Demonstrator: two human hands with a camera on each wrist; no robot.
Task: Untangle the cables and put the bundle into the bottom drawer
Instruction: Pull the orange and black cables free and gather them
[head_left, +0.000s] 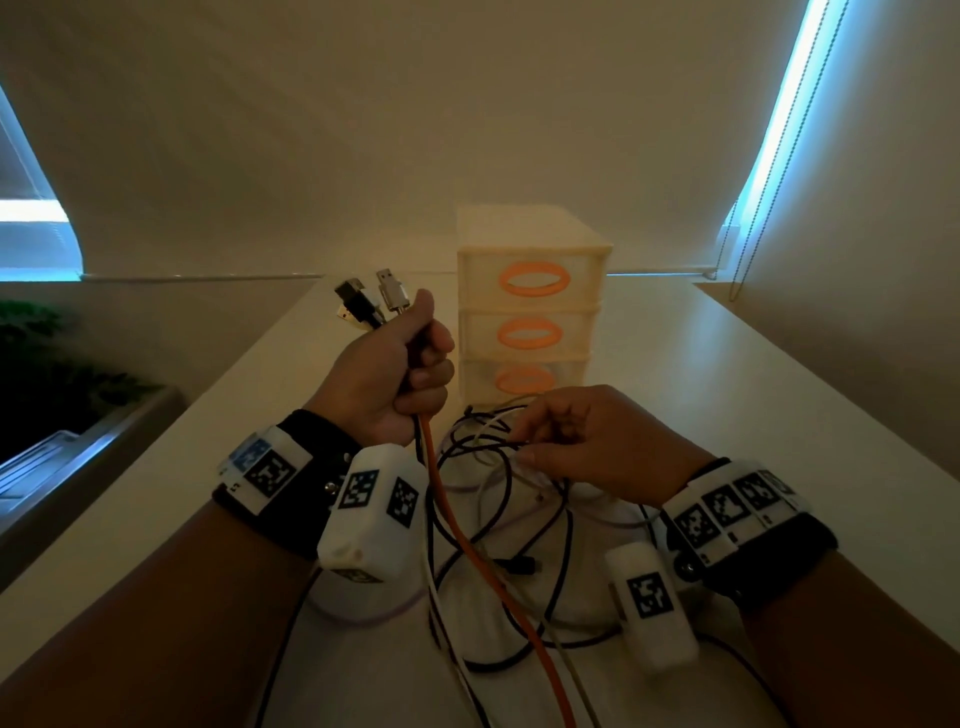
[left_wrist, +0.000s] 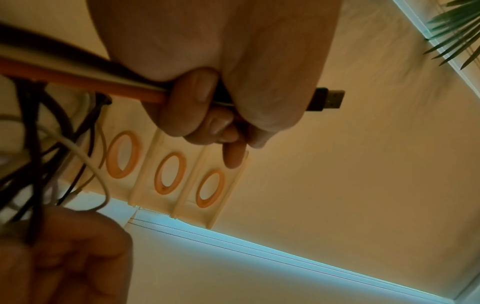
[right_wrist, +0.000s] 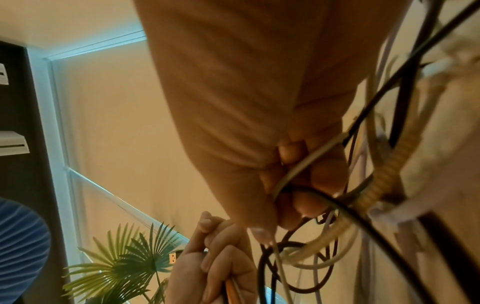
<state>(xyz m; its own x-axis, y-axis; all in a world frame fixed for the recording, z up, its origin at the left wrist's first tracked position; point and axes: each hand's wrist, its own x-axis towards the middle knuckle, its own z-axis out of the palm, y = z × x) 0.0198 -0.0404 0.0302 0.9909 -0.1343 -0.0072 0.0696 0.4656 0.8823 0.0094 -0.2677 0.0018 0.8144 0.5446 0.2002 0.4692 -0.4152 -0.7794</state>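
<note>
My left hand (head_left: 402, 364) grips several cable ends in a fist, held upright; USB plugs (head_left: 371, 301) stick out above the thumb. An orange cable (head_left: 483, 561) hangs from that fist across the table toward me. In the left wrist view the fingers (left_wrist: 192, 107) curl round the orange cable (left_wrist: 78, 82) and a black plug (left_wrist: 327, 99). My right hand (head_left: 566, 441) pinches black and white strands of the tangled cables (head_left: 498, 519) lying on the table. The right wrist view shows its fingertips (right_wrist: 306, 179) closed on a white strand. The bottom drawer (head_left: 524, 379) of the drawer unit is closed.
The cream three-drawer unit (head_left: 530, 249) with orange ring handles stands on the white table (head_left: 779, 405) just behind my hands. Blinds cover the windows behind, with a bead cord (head_left: 748, 208) at the right. A plant (head_left: 52, 364) sits off the table's left edge.
</note>
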